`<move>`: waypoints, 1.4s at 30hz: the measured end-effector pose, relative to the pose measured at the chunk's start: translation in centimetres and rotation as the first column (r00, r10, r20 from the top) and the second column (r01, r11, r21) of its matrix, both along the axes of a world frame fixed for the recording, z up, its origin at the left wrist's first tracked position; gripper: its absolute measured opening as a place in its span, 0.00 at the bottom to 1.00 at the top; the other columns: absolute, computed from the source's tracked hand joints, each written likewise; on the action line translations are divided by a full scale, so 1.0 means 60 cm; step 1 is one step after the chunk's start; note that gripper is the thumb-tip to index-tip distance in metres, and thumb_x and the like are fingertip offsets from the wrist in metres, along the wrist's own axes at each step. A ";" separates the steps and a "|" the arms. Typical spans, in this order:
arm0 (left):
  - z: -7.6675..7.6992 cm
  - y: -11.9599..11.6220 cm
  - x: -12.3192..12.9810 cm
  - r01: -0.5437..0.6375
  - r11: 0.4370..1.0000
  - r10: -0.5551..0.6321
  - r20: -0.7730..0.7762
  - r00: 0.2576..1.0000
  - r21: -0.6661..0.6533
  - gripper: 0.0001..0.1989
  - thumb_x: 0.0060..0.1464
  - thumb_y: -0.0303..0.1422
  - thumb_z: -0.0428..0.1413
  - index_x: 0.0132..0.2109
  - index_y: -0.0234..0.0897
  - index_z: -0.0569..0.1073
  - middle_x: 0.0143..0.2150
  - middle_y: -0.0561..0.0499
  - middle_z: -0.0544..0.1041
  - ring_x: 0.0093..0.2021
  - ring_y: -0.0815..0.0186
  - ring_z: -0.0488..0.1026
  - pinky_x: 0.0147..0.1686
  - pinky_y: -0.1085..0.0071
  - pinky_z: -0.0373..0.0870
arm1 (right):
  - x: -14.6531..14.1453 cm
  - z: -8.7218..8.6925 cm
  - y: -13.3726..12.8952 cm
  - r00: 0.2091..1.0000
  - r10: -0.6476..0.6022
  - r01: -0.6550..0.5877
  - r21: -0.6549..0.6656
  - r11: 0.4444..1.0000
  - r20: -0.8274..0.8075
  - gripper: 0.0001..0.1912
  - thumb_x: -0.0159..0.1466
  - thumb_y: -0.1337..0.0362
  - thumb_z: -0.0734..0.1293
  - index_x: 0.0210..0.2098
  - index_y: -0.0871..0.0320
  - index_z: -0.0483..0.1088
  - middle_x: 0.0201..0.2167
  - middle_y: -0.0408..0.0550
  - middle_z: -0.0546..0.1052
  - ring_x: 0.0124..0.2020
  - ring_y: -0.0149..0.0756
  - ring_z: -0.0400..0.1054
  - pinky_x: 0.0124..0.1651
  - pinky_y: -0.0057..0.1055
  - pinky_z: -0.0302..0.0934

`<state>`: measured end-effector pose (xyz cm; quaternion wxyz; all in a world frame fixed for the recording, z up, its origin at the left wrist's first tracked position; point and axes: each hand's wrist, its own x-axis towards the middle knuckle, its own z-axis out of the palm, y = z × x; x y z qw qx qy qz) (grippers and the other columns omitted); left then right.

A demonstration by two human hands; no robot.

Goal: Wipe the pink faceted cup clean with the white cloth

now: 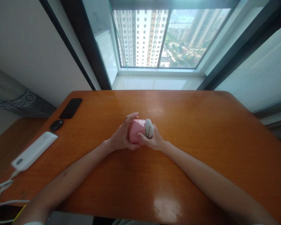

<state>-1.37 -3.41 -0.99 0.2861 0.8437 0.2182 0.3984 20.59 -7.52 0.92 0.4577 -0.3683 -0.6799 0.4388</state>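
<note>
A glossy pink object point(137, 131), smooth and rounded like a small container, is held between my hands above the middle of the wooden table point(192, 125). My left hand point(125, 134) wraps around its left side, fingers over the far edge and thumb along the near one. At its right side, my right hand point(154, 139) is closed around a bunched grey cloth point(149, 128), which touches the pink surface. The right thumb lies across the front of the pink object. Its exact kind and its underside are hidden by my hands.
Along the table's left edge lie a black phone point(71, 108), a black mouse point(56, 125) and a white power strip point(35, 151) with white cables point(4, 187). Beyond the table's far edge is a window point(158, 39) with a pale sill point(156, 82).
</note>
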 end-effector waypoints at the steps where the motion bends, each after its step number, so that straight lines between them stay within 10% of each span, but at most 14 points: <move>1: -0.003 0.005 -0.004 0.023 0.995 -0.020 -0.036 0.999 0.098 0.67 0.41 0.59 0.77 0.79 0.52 0.51 0.77 0.34 0.58 0.75 0.35 0.64 0.70 0.37 0.69 | 0.001 -0.001 0.001 1.000 -0.001 0.001 -0.002 1.000 -0.006 0.18 0.66 0.50 0.74 0.34 0.54 0.66 0.25 0.39 0.67 0.26 0.31 0.59 0.28 0.29 0.58; 8: 0.009 0.016 -0.008 0.003 0.951 0.059 -0.192 0.980 0.308 0.55 0.48 0.48 0.77 0.75 0.50 0.56 0.73 0.34 0.65 0.71 0.39 0.70 0.66 0.41 0.76 | 0.003 -0.004 0.005 1.000 0.009 -0.009 -0.009 1.000 -0.022 0.21 0.68 0.47 0.72 0.31 0.54 0.63 0.24 0.39 0.62 0.27 0.32 0.57 0.29 0.30 0.57; 15: 0.031 -0.006 0.008 -0.021 1.000 0.021 -0.078 0.997 -0.001 0.57 0.37 0.48 0.80 0.71 0.46 0.63 0.65 0.39 0.72 0.63 0.44 0.76 0.62 0.48 0.78 | 0.000 -0.001 0.004 0.999 -0.039 0.040 0.011 0.999 -0.013 0.20 0.65 0.48 0.71 0.29 0.54 0.62 0.22 0.37 0.61 0.23 0.27 0.53 0.24 0.27 0.50; 22: 0.026 -0.009 0.007 0.026 0.929 -0.049 -0.053 0.997 -0.369 0.51 0.46 0.48 0.74 0.71 0.41 0.62 0.60 0.42 0.77 0.49 0.53 0.80 0.50 0.58 0.80 | -0.006 0.002 -0.003 0.993 -0.085 0.080 0.066 0.995 0.080 0.17 0.61 0.52 0.73 0.29 0.53 0.64 0.21 0.40 0.66 0.26 0.33 0.60 0.26 0.30 0.58; 33: -0.006 0.011 -0.004 0.016 0.962 0.026 -0.150 0.988 0.272 0.64 0.45 0.51 0.78 0.79 0.54 0.50 0.78 0.33 0.58 0.75 0.36 0.64 0.69 0.36 0.71 | 0.004 -0.003 0.005 0.999 -0.040 0.040 -0.010 0.999 0.012 0.24 0.64 0.42 0.75 0.34 0.54 0.67 0.25 0.41 0.66 0.30 0.35 0.63 0.29 0.30 0.60; 42: 0.022 -0.010 0.011 -0.069 0.997 0.066 -0.082 0.994 -0.034 0.57 0.39 0.50 0.78 0.72 0.45 0.62 0.65 0.39 0.73 0.61 0.44 0.77 0.62 0.48 0.78 | 0.000 0.001 0.002 0.997 -0.060 0.055 0.107 0.993 0.043 0.18 0.66 0.49 0.71 0.30 0.55 0.65 0.23 0.39 0.64 0.24 0.30 0.57 0.26 0.29 0.54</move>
